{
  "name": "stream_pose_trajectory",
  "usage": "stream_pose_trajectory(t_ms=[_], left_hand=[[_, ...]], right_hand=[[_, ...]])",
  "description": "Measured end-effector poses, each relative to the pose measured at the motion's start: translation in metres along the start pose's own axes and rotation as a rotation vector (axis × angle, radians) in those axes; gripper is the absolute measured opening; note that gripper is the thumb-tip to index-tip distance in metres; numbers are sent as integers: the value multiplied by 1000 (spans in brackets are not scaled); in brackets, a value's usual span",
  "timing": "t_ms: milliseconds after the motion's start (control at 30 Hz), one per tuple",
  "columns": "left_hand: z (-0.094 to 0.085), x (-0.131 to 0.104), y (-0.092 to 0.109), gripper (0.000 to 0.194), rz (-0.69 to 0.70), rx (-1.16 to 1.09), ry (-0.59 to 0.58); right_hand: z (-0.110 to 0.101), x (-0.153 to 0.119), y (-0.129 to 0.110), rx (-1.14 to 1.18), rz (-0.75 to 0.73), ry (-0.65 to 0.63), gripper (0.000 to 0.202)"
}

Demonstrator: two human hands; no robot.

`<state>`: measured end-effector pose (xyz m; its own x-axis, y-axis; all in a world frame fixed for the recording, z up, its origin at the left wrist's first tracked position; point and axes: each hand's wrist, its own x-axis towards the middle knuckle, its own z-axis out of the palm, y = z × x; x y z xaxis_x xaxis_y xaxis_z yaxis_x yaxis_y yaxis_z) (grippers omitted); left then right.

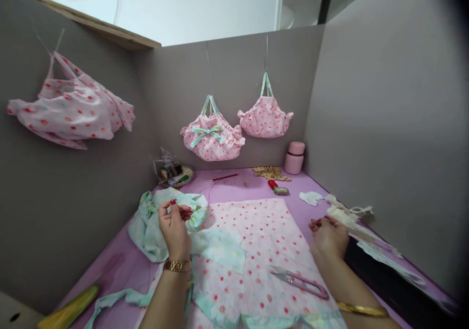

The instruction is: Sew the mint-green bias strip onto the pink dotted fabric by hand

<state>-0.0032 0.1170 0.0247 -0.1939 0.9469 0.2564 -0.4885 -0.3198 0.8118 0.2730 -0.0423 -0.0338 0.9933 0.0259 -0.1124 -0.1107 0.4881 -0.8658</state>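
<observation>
My left hand [175, 222], with a gold watch at the wrist, is raised over bunched mint-green fabric [148, 226]. Its fingers are curled and pinched; anything between them is too small to make out. Off to the right, my right hand [330, 235] hovers near the right edge of pink dotted fabric [264, 236], thumb and fingers pressed together, with nothing clear between them. Thread snips [302, 282] with a pink handle lie on the dotted fabric. A flat mint piece [220, 251] overlaps its left part.
Pink dotted bags [212, 145] hang on the grey partition [227, 70]. Along the back of the purple table [293, 197] are a woven basket [188, 175], a red pen [224, 177], wooden beads [269, 172], a thread spool [281, 190] and a pink flask [294, 160]. White lace [388, 260] lies right.
</observation>
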Motion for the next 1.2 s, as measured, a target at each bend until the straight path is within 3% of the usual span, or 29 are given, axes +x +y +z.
stream_pose_trajectory(t_ms=[167, 267, 333, 400, 533, 733, 833, 967, 1067, 1200], left_hand=[[4, -10, -4, 8, 33, 40, -41], [9, -20, -2, 11, -9, 33, -104], [14, -29, 0, 13, -57, 22, -164], [19, -42, 2, 13, -131, 7, -248], [27, -70, 0, 14, -324, 0, -461], [32, -95, -6, 12, -503, -23, -723], [32, -96, -4, 14, -462, 52, -761], [31, -95, -3, 14, -458, 65, -741], [31, -90, -5, 12, -481, 11, -641], [29, -71, -6, 18, -486, -84, -422]], right_hand=[[3, -8, -8, 11, -115, 37, 27], [8, -23, -15, -27, -190, -72, 34], [11, -40, -18, -91, -160, -281, 24], [13, -59, -19, -183, -47, -577, 16], [12, -93, -23, -353, 254, -1109, 30], [9, -107, -29, -331, 537, -1467, 39], [9, -106, -25, -279, 654, -1538, 34], [7, -103, -19, -209, 725, -1505, 27], [6, -99, -20, -138, 754, -1456, 23], [6, -89, -29, -45, 765, -1393, 23]])
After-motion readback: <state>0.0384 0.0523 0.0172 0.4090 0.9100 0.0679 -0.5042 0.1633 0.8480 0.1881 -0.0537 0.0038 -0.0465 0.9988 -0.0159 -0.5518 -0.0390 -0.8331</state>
